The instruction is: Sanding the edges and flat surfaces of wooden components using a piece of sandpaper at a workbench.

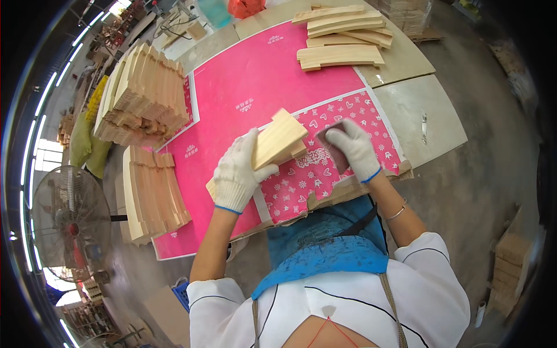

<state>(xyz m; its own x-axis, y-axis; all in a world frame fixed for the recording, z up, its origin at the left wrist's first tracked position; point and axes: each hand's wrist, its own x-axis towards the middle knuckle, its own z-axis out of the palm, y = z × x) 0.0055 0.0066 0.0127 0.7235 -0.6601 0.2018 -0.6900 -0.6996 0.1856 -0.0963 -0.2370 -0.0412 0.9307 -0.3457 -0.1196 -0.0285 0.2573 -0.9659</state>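
My left hand (237,171), in a white knitted glove with a blue cuff, grips a pale notched wooden piece (278,139) above the table. The piece is tilted, and its lower end shows below my palm. My right hand (357,149), gloved the same way, is closed on a flat purplish-brown sanding block (335,156). A gap lies between the block and the wood. Beneath both hands is a pink printed sheet (232,87) with white patterns, spread over the table.
Tall stacks of similar wooden pieces (148,93) stand at the table's left, with a lower row (154,194) nearer me. More curved pieces (342,56) lie at the far right. A caged fan (71,223) is at the left. Cardboard (510,261) stands on the right floor.
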